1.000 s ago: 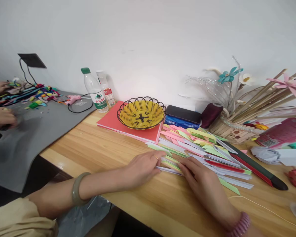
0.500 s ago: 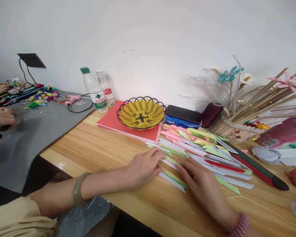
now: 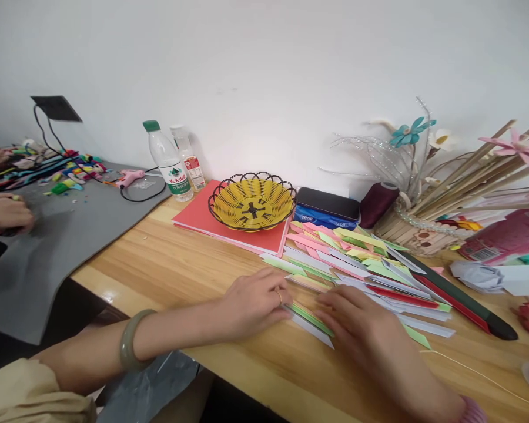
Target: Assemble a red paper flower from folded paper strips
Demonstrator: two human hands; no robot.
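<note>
Several folded paper strips, green and white, lie on the wooden table between my hands. My left hand, with a ring and a green bangle, has its fingers and thumb closed on the strips' left end. At their right end is my right hand, slightly blurred, its thumb and fingers bent around them. The exact contact under its fingertips is hidden. Just beyond my fingers a pale strip lies beside a larger pile of pink, yellow, green, white and red strips.
Behind stand a yellow woven basket on red paper and two bottles. Rightward are a thread spool, a flower holder and a long dark green tool. Another person's hand rests over the grey mat.
My right hand has shifted slightly right and down. My left hand has moved a little, its fingers now lower along the strips, and the upper pale strip shows more.
</note>
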